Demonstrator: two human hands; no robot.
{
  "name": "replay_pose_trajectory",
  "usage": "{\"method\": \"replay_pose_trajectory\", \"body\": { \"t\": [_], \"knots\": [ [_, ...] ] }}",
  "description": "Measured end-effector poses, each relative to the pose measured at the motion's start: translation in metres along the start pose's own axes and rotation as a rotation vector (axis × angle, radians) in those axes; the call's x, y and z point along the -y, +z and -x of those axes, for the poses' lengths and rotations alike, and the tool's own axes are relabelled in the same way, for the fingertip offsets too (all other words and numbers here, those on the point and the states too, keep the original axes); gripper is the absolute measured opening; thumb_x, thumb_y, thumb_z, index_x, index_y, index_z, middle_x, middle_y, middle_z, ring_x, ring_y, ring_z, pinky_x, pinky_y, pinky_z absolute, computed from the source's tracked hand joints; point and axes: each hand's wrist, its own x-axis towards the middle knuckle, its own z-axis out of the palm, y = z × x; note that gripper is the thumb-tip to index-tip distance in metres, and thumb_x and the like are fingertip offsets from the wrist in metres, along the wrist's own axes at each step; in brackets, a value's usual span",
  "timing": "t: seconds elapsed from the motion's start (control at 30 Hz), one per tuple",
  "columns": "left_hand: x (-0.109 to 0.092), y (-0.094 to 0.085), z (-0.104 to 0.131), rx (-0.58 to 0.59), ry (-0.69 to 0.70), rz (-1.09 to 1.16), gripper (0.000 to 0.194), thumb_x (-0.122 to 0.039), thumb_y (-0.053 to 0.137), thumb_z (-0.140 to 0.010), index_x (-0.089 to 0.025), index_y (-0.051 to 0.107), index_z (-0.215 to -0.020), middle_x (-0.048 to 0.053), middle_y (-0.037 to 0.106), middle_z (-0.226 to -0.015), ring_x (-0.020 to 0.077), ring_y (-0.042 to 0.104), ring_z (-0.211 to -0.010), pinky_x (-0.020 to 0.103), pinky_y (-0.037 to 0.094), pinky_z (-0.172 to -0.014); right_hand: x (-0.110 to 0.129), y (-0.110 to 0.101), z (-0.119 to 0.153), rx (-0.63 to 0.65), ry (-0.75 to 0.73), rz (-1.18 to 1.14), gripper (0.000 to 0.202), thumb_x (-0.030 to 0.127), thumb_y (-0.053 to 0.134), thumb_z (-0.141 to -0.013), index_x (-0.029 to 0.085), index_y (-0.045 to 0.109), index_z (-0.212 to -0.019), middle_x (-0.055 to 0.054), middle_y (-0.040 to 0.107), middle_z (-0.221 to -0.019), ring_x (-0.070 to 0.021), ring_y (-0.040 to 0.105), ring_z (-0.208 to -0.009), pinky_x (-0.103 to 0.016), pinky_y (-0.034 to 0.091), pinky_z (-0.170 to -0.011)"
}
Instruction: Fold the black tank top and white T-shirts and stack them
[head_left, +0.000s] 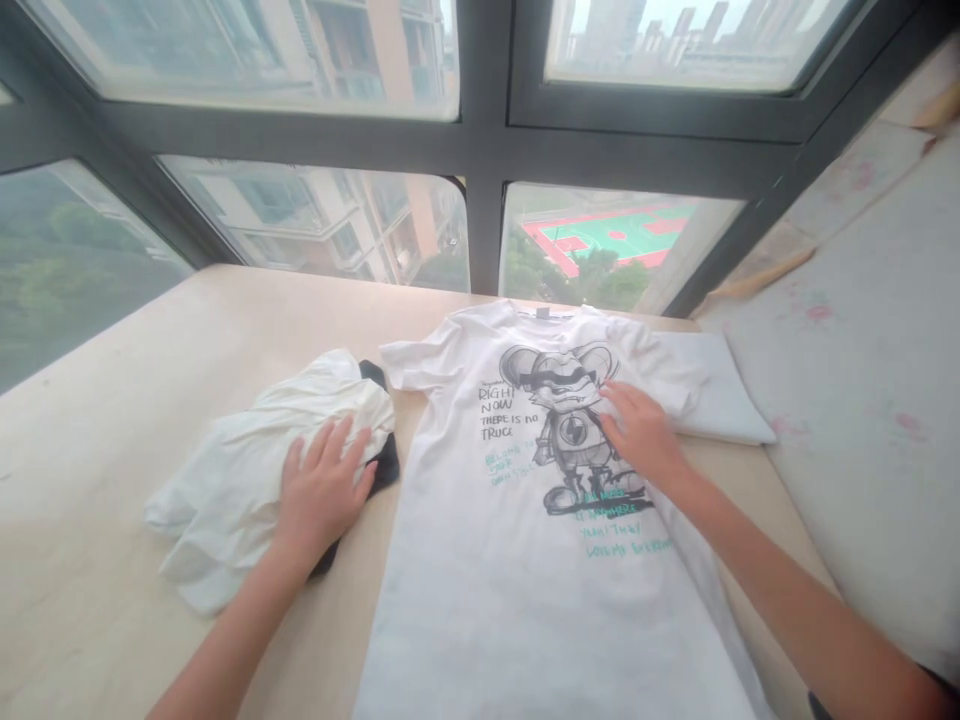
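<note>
A white T-shirt (465, 560) with a grey cartoon mouse print and black and green lettering lies spread face up, its collar toward the window. My right hand (637, 428) is over the right side of the print, fingers stretched out; whether it presses on the cloth I cannot tell. To the left of the shirt, my left hand (322, 485) rests flat on a crumpled white cloth (225, 490), its fingers spread. Something black (386, 462) shows from under that cloth at its right edge. The shirt's lower hem lies outside the picture.
Both garments lie on a pale wooden surface (97, 420). A flat white folded item (724, 390) sits behind the shirt's right sleeve. Dark window frames (486, 150) close off the far side, and a flowered wall (870, 400) stands along the right.
</note>
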Motion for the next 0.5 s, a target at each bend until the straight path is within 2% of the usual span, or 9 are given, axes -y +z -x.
{"method": "replay_pose_trajectory", "body": {
  "t": [0.07, 0.13, 0.23, 0.3, 0.37, 0.43, 0.5],
  "knots": [
    [0.019, 0.005, -0.005, -0.012, 0.006, 0.019, 0.048, -0.037, 0.042, -0.097, -0.014, 0.057, -0.136, 0.019, 0.045, -0.152, 0.0382, 0.039, -0.141, 0.059, 0.022, -0.116, 0.037, -0.002, 0.033, 0.023, -0.029, 0.004, 0.038, 0.031, 0.046, -0.098, 0.016, 0.061, -0.129, -0.013, 0.056, -0.143, -0.0308, 0.046, -0.136, -0.051, 0.037, -0.113],
    [0.033, 0.006, -0.016, -0.028, -0.008, 0.012, 0.048, -0.037, 0.041, -0.097, -0.012, 0.059, -0.134, 0.021, 0.047, -0.150, 0.0387, 0.041, -0.139, 0.059, 0.022, -0.116, 0.075, 0.000, 0.061, 0.105, -0.103, -0.009, 0.041, 0.033, 0.046, -0.099, 0.017, 0.059, -0.134, -0.012, 0.048, -0.151, -0.0316, 0.038, -0.143, -0.053, 0.031, -0.117],
    [0.034, -0.001, -0.029, -0.086, -0.045, -0.037, 0.046, -0.033, 0.041, -0.097, -0.009, 0.059, -0.132, 0.024, 0.047, -0.148, 0.0410, 0.039, -0.140, 0.063, 0.019, -0.116, 0.121, 0.009, 0.086, 0.236, -0.190, -0.034, 0.047, 0.037, 0.048, -0.098, 0.020, 0.054, -0.141, -0.010, 0.038, -0.159, -0.0327, 0.030, -0.147, -0.055, 0.025, -0.119],
    [0.018, -0.009, -0.026, -0.114, -0.025, -0.026, 0.043, -0.030, 0.041, -0.097, -0.009, 0.059, -0.130, 0.023, 0.048, -0.146, 0.0399, 0.041, -0.139, 0.059, 0.025, -0.115, 0.140, 0.018, 0.090, 0.270, -0.185, -0.043, 0.051, 0.038, 0.050, -0.097, 0.021, 0.050, -0.145, -0.010, 0.034, -0.160, -0.0340, 0.028, -0.148, -0.057, 0.023, -0.119],
    [-0.009, -0.019, -0.010, -0.103, 0.055, 0.046, 0.041, -0.029, 0.043, -0.096, -0.010, 0.060, -0.127, 0.021, 0.054, -0.140, 0.0357, 0.049, -0.131, 0.050, 0.038, -0.109, 0.151, 0.028, 0.086, 0.284, -0.169, -0.055, 0.054, 0.040, 0.051, -0.097, 0.021, 0.048, -0.147, -0.012, 0.033, -0.161, -0.0350, 0.027, -0.148, -0.059, 0.022, -0.119],
    [-0.040, -0.028, 0.017, -0.073, 0.147, 0.137, 0.038, -0.030, 0.047, -0.095, -0.012, 0.061, -0.126, 0.018, 0.059, -0.131, 0.0313, 0.057, -0.121, 0.043, 0.046, -0.100, 0.157, 0.035, 0.078, 0.291, -0.168, -0.077, 0.056, 0.043, 0.052, -0.096, 0.021, 0.048, -0.147, -0.012, 0.032, -0.161, -0.0351, 0.027, -0.148, -0.060, 0.022, -0.119],
    [-0.066, -0.037, 0.052, -0.065, 0.198, 0.201, 0.036, -0.032, 0.050, -0.095, -0.015, 0.060, -0.125, 0.015, 0.062, -0.125, 0.0280, 0.060, -0.114, 0.039, 0.049, -0.095, 0.159, 0.037, 0.071, 0.294, -0.176, -0.103, 0.056, 0.045, 0.053, -0.096, 0.020, 0.049, -0.146, -0.013, 0.035, -0.160, -0.0354, 0.028, -0.148, -0.060, 0.023, -0.119]
  ]
}}
